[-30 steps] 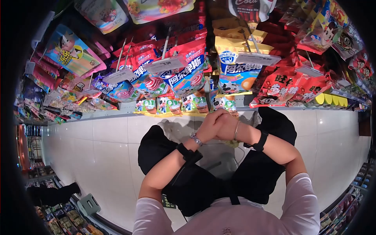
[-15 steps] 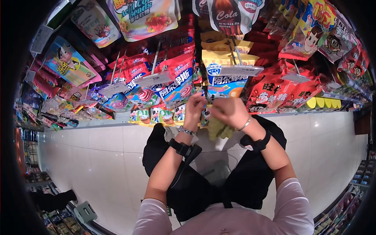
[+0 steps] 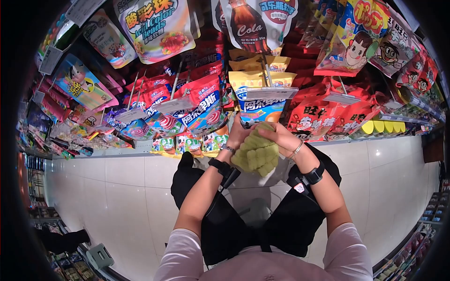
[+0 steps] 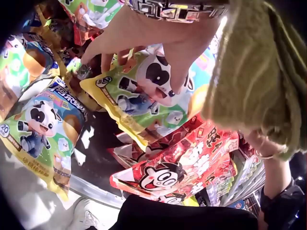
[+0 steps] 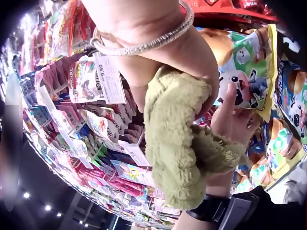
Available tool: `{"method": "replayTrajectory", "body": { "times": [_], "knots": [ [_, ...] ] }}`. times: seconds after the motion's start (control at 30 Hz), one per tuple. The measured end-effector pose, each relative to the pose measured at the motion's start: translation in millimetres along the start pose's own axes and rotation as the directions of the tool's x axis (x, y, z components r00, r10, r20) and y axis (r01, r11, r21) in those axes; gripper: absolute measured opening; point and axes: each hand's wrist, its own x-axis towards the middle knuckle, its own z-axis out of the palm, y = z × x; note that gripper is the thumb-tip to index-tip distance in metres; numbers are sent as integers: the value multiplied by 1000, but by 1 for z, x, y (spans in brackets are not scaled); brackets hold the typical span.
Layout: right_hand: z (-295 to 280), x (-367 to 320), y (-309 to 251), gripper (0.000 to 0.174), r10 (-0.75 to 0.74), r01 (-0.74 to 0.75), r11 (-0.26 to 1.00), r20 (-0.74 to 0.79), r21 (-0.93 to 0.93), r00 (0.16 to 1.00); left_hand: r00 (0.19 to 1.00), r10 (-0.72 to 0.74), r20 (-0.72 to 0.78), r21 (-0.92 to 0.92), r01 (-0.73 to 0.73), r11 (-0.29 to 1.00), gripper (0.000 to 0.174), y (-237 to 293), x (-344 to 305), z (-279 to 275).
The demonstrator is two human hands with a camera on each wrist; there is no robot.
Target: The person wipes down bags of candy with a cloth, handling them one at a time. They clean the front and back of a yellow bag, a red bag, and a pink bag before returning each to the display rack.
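A yellow-topped candy bag (image 3: 262,111) with a cartoon cow hangs on a shelf hook behind a price tag. My left hand (image 3: 237,136) grips its lower part; in the left wrist view the thumb lies on the front of the bag (image 4: 144,115) and the other fingers go behind its edge. A fuzzy green cloth (image 3: 255,152) drapes from my right hand (image 3: 282,138), which pinches it by its top. In the right wrist view the cloth (image 5: 172,134) hangs partly in front of the left wrist, close to the bag.
Red candy bags (image 3: 201,103) hang left of the yellow-topped one, and red milk-candy bags (image 3: 318,114) to its right. A cola pouch (image 3: 251,28) and an Acid Color Beads pouch (image 3: 157,33) hang above. Below lie the tiled floor (image 3: 122,201) and my black-trousered knees (image 3: 300,210).
The hands were together over the knees, then parted. Now the left has reached the hanging candy bag, and the green cloth has come up into full view in the right hand.
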Motion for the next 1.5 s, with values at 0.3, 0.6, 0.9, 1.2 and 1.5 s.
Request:
{"method": "replayTrajectory", "body": {
  "times": [0.3,0.6,0.9,1.2,1.5],
  "knots": [
    [-5,-13,-13,27,-145,141,985,30,103,989,930,-263,258,-356,345,868,47,-66,2,-3],
    [-8,-7,-3,20,-206,210,976,-66,61,976,990,-132,44,-468,137,873,41,-92,4,-17],
    [10,12,5,21,-243,238,970,-172,-49,955,881,-468,-64,-616,334,714,47,31,-50,-33],
    [42,31,24,15,-167,168,986,-98,2,981,760,-592,-269,-720,250,648,23,-10,-46,-109],
    [54,58,38,18,-138,138,990,-122,-7,983,710,-598,-371,-742,161,651,25,-25,-47,-140]
  ]
}}
